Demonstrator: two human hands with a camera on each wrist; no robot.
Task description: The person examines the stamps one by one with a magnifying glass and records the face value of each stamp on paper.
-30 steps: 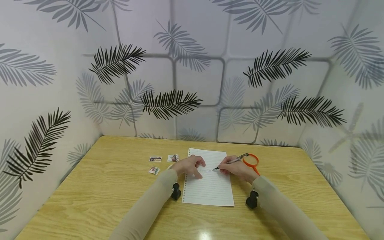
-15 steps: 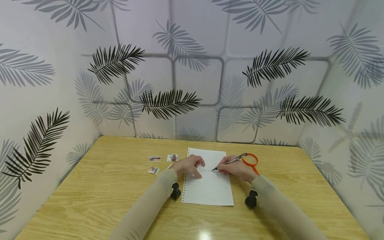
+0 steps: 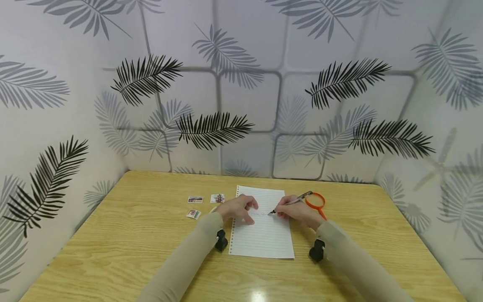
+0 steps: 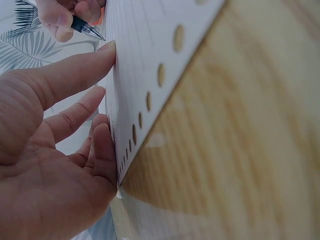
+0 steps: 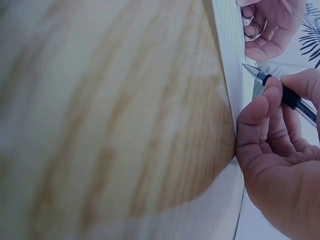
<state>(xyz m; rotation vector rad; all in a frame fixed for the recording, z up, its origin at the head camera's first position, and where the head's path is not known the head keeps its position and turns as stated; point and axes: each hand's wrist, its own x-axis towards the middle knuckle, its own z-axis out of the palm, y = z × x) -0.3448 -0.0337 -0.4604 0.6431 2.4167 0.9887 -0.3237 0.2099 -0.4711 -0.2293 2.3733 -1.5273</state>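
A lined sheet of paper point(image 3: 260, 243) with punched holes down its left edge lies on the wooden table. Faint handwriting point(image 3: 258, 214) runs across its middle. My right hand point(image 3: 296, 212) pinches a pen point(image 3: 302, 197) between thumb and fingers, its tip at the line of writing. In the right wrist view the pen point(image 5: 290, 97) shows a black grip and a clear, pointed nose. My left hand point(image 3: 238, 208) rests on the sheet's left part with fingers spread and slightly bent; the left wrist view shows its thumb point(image 4: 80, 70) touching the paper.
Several small picture cards, among them one card point(image 3: 193, 214), lie left of the paper. An orange round-framed object with a handle point(image 3: 316, 201), like a magnifying glass, lies behind my right hand. Leaf-patterned curtains point(image 3: 245, 100) stand around the table point(image 3: 132, 235).
The pen tip shifts slightly left, then back right along the written line with my right hand. My left hand and the paper stay in place.
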